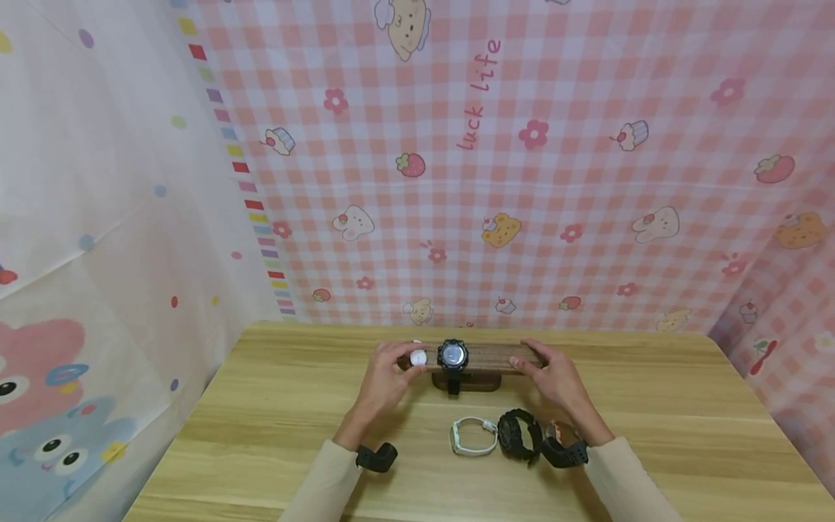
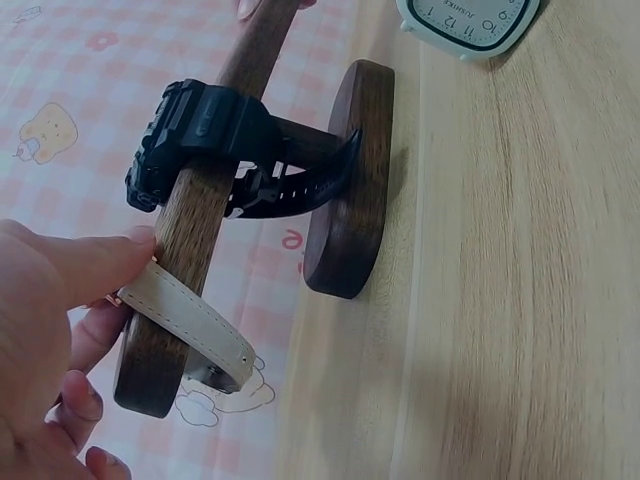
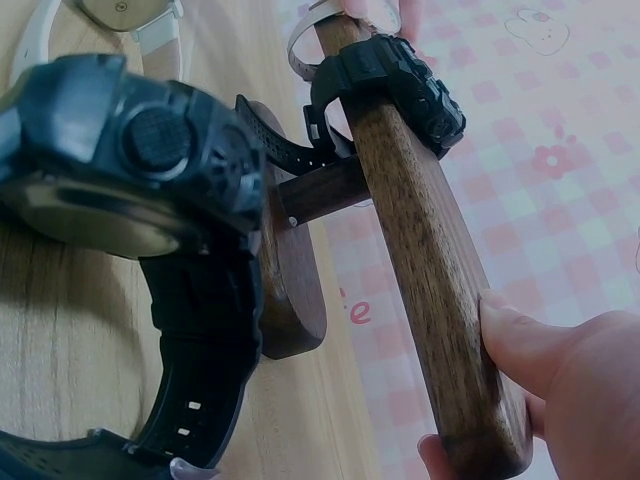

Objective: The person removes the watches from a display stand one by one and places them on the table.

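Observation:
A dark wooden T-shaped watch stand (image 1: 496,355) stands toward the back of the table. Near the left end of its bar is a wristwatch with a white strap (image 2: 190,315); its small white dial (image 1: 418,357) faces up in the head view. My left hand (image 1: 385,380) pinches this watch against the bar, thumb at the strap's edge and fingers behind. Beside it, a chunky black digital watch (image 1: 453,354) hangs round the bar, its loose strap end dangling toward the base (image 2: 350,190). My right hand (image 1: 554,377) grips the bar's right end between thumb and fingers.
In front of the stand lie a white-strapped watch (image 1: 472,438), a chunky black watch (image 1: 520,435) and a rose-gold watch (image 1: 562,433) partly hidden at my right wrist. The wooden table (image 1: 293,406) meets a pink checked cloth (image 1: 457,275) at its back edge.

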`<state>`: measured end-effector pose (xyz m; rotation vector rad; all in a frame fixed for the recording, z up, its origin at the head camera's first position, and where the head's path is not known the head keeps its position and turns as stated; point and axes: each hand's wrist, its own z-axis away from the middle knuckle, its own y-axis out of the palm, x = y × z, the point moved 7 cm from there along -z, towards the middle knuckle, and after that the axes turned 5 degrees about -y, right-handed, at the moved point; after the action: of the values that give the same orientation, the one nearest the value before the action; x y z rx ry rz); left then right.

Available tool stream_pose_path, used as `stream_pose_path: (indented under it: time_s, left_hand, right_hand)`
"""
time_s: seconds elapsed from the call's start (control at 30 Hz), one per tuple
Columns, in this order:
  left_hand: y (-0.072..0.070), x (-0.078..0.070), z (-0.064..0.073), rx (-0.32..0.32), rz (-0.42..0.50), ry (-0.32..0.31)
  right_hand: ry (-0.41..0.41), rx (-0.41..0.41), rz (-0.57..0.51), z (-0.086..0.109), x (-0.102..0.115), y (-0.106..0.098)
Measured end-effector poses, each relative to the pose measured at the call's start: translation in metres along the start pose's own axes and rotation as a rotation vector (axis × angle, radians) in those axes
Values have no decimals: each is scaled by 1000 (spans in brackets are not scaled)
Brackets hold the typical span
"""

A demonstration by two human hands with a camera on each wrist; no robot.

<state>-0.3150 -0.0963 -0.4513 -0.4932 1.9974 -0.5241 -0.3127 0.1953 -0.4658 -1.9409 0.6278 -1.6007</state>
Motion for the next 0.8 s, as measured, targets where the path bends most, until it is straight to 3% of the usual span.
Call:
stream_pose_path:
  time_s: [0.53, 0.8]
  left_hand:
    - [-13, 8, 6, -21, -8, -57]
    - [-23, 10, 9, -36, -21, -47]
  right_hand:
    - [2, -1, -1, -1, 1, -1]
    - [-9, -22, -5, 0, 3, -2]
